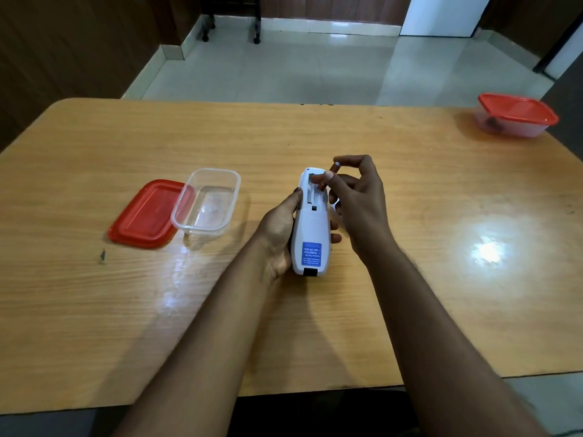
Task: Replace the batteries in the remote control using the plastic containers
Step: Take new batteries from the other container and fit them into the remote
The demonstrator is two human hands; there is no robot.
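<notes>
A white remote control (310,228) lies back side up in my left hand (277,228), a blue label near its lower end. Its battery compartment at the far end is uncovered. My right hand (356,197) pinches a small battery (332,171) between thumb and forefinger, tilted with its lower end at the compartment. An open clear plastic container (206,203) stands to the left, with its red lid (145,214) flat beside it and partly under it. A second clear container with a red lid on (517,115) sits at the table's far right corner, something dark inside.
The wooden table (441,279) has its front edge close to me and glare spots on the right and centre-left. A small dark speck (102,255) lies left of the red lid. Tiled floor and chair legs (257,33) lie beyond the far edge.
</notes>
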